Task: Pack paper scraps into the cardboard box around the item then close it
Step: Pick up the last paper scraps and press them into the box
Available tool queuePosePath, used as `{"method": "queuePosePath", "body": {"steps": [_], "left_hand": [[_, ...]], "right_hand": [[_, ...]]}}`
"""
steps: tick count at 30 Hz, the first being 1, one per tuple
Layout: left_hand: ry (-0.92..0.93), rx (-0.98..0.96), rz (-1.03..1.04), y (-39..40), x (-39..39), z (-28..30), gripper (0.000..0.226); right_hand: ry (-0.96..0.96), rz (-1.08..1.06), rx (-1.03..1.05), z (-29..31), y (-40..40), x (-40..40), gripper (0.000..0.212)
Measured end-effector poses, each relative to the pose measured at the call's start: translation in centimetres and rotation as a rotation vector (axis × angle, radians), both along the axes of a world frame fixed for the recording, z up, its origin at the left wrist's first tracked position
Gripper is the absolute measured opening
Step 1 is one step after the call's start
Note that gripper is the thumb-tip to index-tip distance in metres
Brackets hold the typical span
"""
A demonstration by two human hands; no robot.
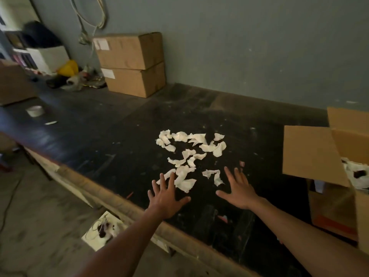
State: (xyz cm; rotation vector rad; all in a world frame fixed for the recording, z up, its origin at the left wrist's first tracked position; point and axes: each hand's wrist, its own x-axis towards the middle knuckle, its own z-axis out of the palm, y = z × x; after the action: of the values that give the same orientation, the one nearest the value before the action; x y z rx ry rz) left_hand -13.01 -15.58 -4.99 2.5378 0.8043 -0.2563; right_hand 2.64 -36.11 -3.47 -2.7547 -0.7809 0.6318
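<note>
Reaching over a dark worktop (pixel 111 140), both arms bare, both hands flat with fingers splayed, gripping nothing.

Landmark for all placements: the paper scraps (pixel 189 156), a loose scatter of crumpled white pieces near the middle of the worktop.

- Left hand (pixel 166 198): at the near-left edge of the scraps, palm down, fingers fanned wide, fingertips (pixel 172 176) overlapping the nearest pieces (contact or hover cannot be told).
- Right hand (pixel 239 190): at the near-right edge of the scraps, palm down, fingers spread, thumb pointing toward the left hand; just beside one curled scrap, apparently not touching it.
- Cardboard box (pixel 339 196): well to the right of the scraps, at the frame edge, open; one large flap (pixel 313 154) tilted out toward the scraps, another upright behind it. White wrapped contents with dark patches (pixel 357 174) visible inside (identity unclear).
- Two closed cartons (pixel 131 64): beyond the scraps to the far left, stacked one on the other against the grey wall (pixel 239 47), each with a white label.
- Tape roll (pixel 35 110): far left of the scraps, lying flat on the worktop.
- Clutter with a yellow item (pixel 68 67): further left of the stacked cartons, blurred.
- Pale sheet with dark marks (pixel 103 228): on the floor, below the worktop edge, near-left of the scraps.
- Coiled cable (pixel 89 15): hung on the wall above the stacked cartons.
</note>
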Motion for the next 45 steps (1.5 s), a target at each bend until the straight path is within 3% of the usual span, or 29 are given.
{"method": "queuePosePath", "body": {"steps": [5,10,18,21,23,26,28,32,37,40,45], "left_hand": [[0.069,-0.011,0.004,2.7,1.5,-4.7,0.125],[0.084,0.044,-0.103,6.6,6.2,-7.5,0.130],[0.071,0.067,-0.128,12.4,16.3,-7.9,0.117],[-0.018,0.070,-0.155,14.4,17.8,-7.1,0.107],[-0.114,0.151,-0.232,16.4,17.5,-6.2,0.091],[-0.194,0.284,-0.251,20.1,17.5,-5.5,0.081],[-0.207,0.210,-0.104,22.4,19.3,-5.8,0.083],[-0.242,-0.127,0.133,25.2,24.6,-6.4,0.090],[-0.242,-0.348,0.004,25.2,29.3,-6.5,0.096],[-0.205,-0.315,-0.127,23.8,30.0,-6.4,0.092],[-0.138,-0.323,-0.338,22.7,28.1,-5.9,0.074]], "right_hand": [[0.011,0.020,-0.078,-5.0,2.6,1.7,0.109],[-0.031,-0.019,-0.077,-8.2,6.6,5.8,0.103],[-0.051,0.043,-0.112,-9.8,13.0,12.1,0.075],[-0.168,0.040,0.037,-9.2,14.1,13.2,0.072],[-0.282,-0.049,0.257,-8.4,13.9,13.8,0.066],[-0.299,-0.293,0.471,-7.6,14.0,16.9,0.061],[-0.227,-0.429,0.505,-7.4,15.0,20.3,0.060],[0.070,-0.602,0.506,-6.8,17.3,27.2,0.064],[0.148,-0.290,0.229,-6.3,19.8,28.8,0.068],[0.180,-0.078,0.078,-5.9,21.1,26.9,0.061],[0.206,0.047,0.086,-5.3,20.9,22.2,0.067]]}}
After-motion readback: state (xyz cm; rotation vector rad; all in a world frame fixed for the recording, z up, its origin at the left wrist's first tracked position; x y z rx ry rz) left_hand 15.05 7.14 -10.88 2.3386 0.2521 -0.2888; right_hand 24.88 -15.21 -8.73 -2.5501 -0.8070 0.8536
